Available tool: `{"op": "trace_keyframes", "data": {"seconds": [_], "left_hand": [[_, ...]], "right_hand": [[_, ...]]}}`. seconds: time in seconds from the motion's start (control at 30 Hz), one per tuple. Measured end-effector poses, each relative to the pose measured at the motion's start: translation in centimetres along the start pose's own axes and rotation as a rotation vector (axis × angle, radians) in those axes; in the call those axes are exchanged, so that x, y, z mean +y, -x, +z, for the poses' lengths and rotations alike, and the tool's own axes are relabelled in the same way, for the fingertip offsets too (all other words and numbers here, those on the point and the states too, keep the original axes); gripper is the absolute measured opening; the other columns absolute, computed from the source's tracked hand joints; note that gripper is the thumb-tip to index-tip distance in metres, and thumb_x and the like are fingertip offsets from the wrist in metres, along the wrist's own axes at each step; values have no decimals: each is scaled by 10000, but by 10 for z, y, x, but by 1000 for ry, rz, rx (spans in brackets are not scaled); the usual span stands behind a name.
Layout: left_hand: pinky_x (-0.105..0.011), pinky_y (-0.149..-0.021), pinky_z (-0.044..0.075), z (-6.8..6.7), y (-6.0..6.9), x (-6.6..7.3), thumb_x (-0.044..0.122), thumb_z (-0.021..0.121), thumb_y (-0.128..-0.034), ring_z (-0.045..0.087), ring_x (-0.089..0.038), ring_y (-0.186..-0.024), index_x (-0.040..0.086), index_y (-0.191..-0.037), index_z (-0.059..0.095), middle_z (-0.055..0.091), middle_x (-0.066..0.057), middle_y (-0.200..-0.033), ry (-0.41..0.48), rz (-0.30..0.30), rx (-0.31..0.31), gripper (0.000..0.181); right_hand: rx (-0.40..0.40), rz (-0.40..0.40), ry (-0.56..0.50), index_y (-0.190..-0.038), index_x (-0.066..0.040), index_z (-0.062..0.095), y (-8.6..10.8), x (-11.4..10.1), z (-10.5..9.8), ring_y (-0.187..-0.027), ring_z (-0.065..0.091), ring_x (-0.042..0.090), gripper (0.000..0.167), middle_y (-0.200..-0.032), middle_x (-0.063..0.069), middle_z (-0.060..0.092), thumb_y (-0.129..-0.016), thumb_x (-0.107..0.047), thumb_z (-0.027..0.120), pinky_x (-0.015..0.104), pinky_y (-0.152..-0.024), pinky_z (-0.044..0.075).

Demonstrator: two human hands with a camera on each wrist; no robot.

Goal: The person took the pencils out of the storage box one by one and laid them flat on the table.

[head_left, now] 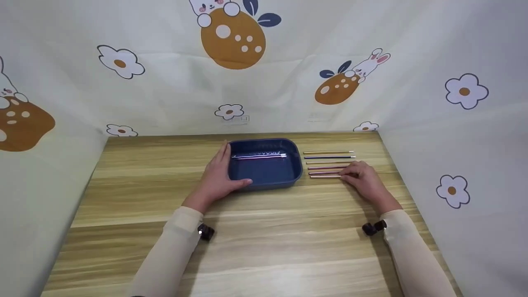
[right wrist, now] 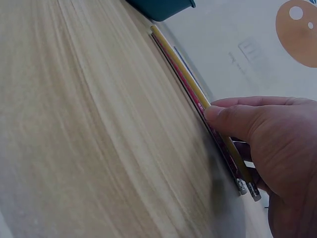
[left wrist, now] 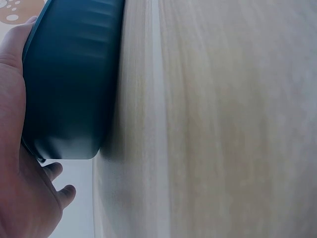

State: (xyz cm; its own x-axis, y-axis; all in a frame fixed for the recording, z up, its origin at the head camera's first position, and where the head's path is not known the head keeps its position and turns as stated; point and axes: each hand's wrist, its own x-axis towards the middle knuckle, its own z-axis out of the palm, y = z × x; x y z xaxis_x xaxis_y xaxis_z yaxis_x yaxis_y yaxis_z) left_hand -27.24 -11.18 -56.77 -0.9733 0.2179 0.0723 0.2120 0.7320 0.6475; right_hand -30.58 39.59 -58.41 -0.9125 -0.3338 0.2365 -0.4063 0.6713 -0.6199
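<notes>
A dark blue rectangular container (head_left: 266,171) sits on the table, with pencils (head_left: 259,156) lying lengthwise inside. My left hand (head_left: 216,175) grips its left end, the thumb over the front rim and the fingers along the left side. To the container's right, my right hand (head_left: 363,179) pinches a yellow pencil (right wrist: 181,64) near its eraser end, at the front of a row. The pencil looks slightly raised in the right wrist view. Behind it lie several others, among them a red pencil (head_left: 324,168) and a dark blue pencil (head_left: 328,157). My fingers hide some of their right ends.
The wood-grain table (head_left: 264,239) extends in front of the container and to both sides. A pale curtain (head_left: 165,95) printed with flowers and rabbits closes off the back and sides. Small black cameras (head_left: 206,232) are worn at both wrists.
</notes>
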Motion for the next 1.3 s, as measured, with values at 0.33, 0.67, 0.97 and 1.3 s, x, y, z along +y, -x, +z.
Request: {"op": "trace_keyframes", "data": {"seconds": [0.33, 0.67, 0.97, 1.3], "left_hand": [[-626, -1345, 147, 0, 2, 0, 722, 878, -820, 84, -377, -1699, 56, -1779, 49, -11, -94, -1867, 3, -3, -12, 1432], [-615, -1345, 164, 1, 3, -1, 675, 901, -828, 82, -363, -1701, 63, -1781, 64, -14, -76, -1868, 14, -9, -1, 1408], [-633, -1342, 156, 0, 1, -2, 692, 888, -832, 105, -397, -1693, 63, -1780, 42, -8, -111, -1865, 10, -13, -19, 1418], [-632, -1343, 152, 0, 0, -1, 692, 885, -838, 97, -391, -1695, 89, -1785, 29, -12, -101, -1867, 11, -27, -23, 1411]], "right_hand": [[-12, -9, 21, -985, -88, 881, 1, 3, 3, -995, 630, 236, 110, -1009, 38, 787, -928, 5, 868, 322, -889, 463], [-1, -50, 66, -964, -76, 873, 0, 2, 5, -958, 619, 246, 106, -993, 45, 769, -930, 23, 856, 338, -853, 468], [0, -34, 43, -988, -86, 884, 0, 2, 4, -994, 631, 268, 127, -1026, 37, 783, -935, 25, 852, 351, -882, 467], [14, -40, 7, -1022, -71, 869, -2, -2, 2, -985, 596, 250, 120, -1032, 40, 791, -930, 6, 871, 325, -878, 417]]}}
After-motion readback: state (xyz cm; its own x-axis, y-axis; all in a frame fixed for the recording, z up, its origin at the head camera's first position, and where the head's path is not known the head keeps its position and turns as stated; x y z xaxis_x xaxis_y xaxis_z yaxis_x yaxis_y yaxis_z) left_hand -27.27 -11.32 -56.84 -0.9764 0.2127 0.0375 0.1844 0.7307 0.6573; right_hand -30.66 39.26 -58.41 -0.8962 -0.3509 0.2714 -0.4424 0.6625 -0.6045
